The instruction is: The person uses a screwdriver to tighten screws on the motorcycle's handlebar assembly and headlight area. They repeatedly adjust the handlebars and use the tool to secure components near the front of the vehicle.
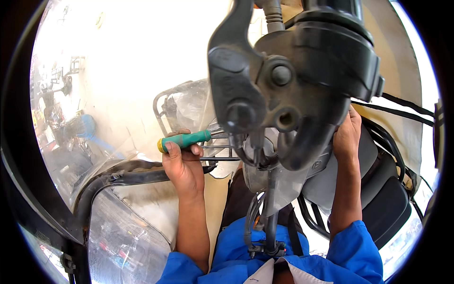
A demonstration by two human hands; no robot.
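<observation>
My left hand (183, 166) is closed round the green handle of a screwdriver (193, 138) with a yellow end. Its metal shank points right and passes behind a black handlebar control (321, 61) that looms close in front of me. A black brake lever (231, 71) is part of that control. Beyond it, my right hand (348, 135) reaches up beside a grey body panel (326, 177). The fingers of that hand are mostly hidden by the handlebar, so what they touch does not show.
A bent black tube frame (127, 177) with clear plastic sheeting (127, 236) curves along my left. Dark grey seats (385, 208) stand at the right. Black cables (402, 109) run out to the right edge. Another handlebar part (268, 247) hangs near my chest.
</observation>
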